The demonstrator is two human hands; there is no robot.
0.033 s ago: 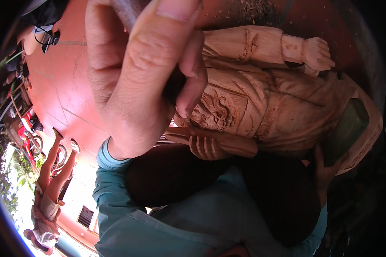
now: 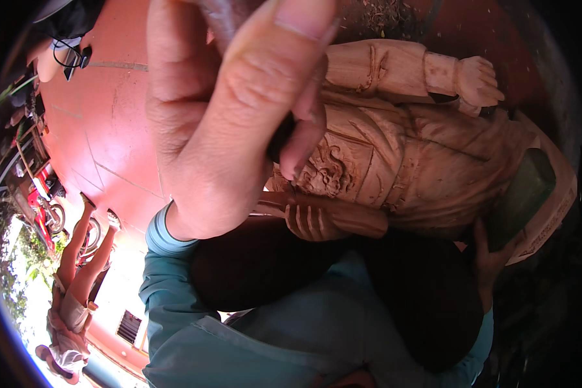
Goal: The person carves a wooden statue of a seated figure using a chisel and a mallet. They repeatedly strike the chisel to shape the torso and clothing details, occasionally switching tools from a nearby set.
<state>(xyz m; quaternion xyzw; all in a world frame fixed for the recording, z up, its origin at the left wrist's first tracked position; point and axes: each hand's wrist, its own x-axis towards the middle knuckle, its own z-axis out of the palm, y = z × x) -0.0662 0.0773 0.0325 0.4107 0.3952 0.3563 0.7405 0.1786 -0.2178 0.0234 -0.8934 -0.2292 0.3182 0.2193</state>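
Observation:
A carved wooden statue of a robed, bearded figure lies across in front of me, its base at the right. My left hand is raised close to the camera and covers the statue's upper end. Its fingers are wrapped round a dark brown, rounded piece like a tool handle; the rest of that piece is hidden. Down at the right, my right hand grips the lower end of a green block, thumb on one side and fingers on the other. The block rests against the statue's base.
My dark-clad legs are folded against the statue's near side. Wood chips lie on the red floor beyond it. Far left, a person stands near a red motorcycle. A dark cable hangs at upper left.
My left hand, with the handle-like piece, has shifted slightly right and uncovers a little more floor on its left. My right hand, the green block and the statue look unchanged.

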